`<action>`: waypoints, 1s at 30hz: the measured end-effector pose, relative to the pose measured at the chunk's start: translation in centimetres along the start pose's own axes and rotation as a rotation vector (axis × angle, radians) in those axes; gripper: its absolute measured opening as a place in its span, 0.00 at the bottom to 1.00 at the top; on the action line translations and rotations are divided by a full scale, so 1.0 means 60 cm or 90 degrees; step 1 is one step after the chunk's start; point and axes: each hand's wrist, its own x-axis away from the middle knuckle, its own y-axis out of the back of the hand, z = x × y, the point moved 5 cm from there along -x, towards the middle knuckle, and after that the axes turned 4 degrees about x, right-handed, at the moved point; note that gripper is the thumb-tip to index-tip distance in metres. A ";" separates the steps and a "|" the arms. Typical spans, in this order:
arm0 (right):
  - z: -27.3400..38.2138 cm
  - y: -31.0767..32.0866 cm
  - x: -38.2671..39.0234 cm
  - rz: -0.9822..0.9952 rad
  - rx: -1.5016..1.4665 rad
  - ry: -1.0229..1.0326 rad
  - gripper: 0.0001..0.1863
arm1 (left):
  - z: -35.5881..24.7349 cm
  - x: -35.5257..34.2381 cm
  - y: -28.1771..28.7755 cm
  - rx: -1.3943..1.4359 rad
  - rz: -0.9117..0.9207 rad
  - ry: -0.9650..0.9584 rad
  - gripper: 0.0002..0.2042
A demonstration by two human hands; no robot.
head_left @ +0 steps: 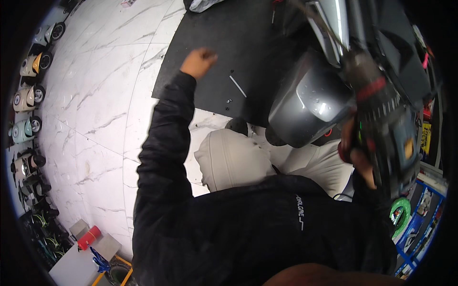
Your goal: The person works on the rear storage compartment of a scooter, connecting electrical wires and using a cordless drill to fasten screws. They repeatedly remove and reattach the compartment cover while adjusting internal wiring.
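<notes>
Black drill (380, 114) sits within the clamped right hand (361, 164), seemingly being readied, needing steadiness; left hand (198, 63) curled, contents unclear.

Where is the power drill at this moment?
In the head view, the power drill is on the right side, in the person's right hand, appearing just right of the glossy grey panel.

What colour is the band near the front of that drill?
Red: the band on the drill shows best in the head view.
</notes>
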 end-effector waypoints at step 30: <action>-0.108 -0.047 0.099 -0.047 0.186 -0.152 0.12 | 0.151 0.204 -0.096 0.843 -0.320 0.093 0.16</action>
